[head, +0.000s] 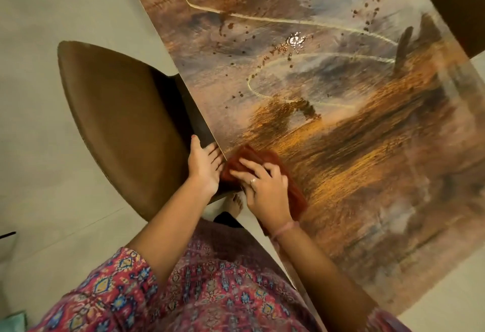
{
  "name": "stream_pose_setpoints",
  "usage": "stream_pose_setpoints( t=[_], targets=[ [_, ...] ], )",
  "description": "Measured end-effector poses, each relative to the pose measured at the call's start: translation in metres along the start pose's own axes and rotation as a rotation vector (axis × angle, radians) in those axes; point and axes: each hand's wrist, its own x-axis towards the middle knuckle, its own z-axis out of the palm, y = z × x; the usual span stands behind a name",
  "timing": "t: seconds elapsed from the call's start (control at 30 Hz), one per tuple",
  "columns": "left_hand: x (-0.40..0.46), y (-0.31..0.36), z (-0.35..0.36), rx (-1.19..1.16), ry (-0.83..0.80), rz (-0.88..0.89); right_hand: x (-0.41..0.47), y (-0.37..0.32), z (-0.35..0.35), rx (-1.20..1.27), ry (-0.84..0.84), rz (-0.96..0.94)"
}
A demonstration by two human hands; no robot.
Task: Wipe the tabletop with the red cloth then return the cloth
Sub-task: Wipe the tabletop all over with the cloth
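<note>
At the tabletop's (341, 121) near edge, red cloth (265, 159) lies flat — right hand (262, 187) presses it, fingers spread. Left hand (203, 166) cupped open just below that edge. Brown chair (118, 121) beside the tabletop — crumbs (273, 55) farther in.

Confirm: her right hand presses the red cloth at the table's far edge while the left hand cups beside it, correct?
Not quite. The head view shows the right hand pressing the red cloth at the table's near edge; the left hand cups beside it.
</note>
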Motion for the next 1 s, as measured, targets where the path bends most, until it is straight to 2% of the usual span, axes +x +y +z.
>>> stream_pose_setpoints(
  t=[0.17,0.23,0.3,0.5,0.57,0.67,0.8,0.9,1.0],
  targets=[
    [0.009,0.015,0.001,-0.106,0.062,0.031,0.132,-0.047,0.009,0.072,0.017,0.035],
    [0.015,0.024,0.002,-0.134,0.073,0.043,0.15,-0.053,0.011,0.082,-0.001,0.012],
    [0.02,0.035,0.005,-0.14,0.062,0.033,0.133,-0.045,0.011,0.049,0.028,-0.013],
    [0.022,0.051,0.008,-0.129,0.029,-0.099,-0.039,0.007,0.011,0.034,0.089,0.031],
    [0.02,0.051,0.011,-0.113,0.031,-0.14,-0.046,0.009,0.013,0.037,0.101,0.071],
    [0.02,0.05,0.014,-0.065,0.03,-0.185,0.005,-0.011,0.017,0.031,0.15,0.126],
    [0.024,0.052,0.017,-0.003,0.066,-0.195,0.118,-0.025,0.014,-0.024,0.173,0.123],
    [0.026,0.056,0.015,0.074,0.063,-0.172,0.188,-0.011,-0.002,-0.01,0.151,0.162],
    [0.027,0.064,0.011,0.166,0.066,-0.142,0.216,0.007,-0.014,0.042,0.144,0.238]
  ],
)
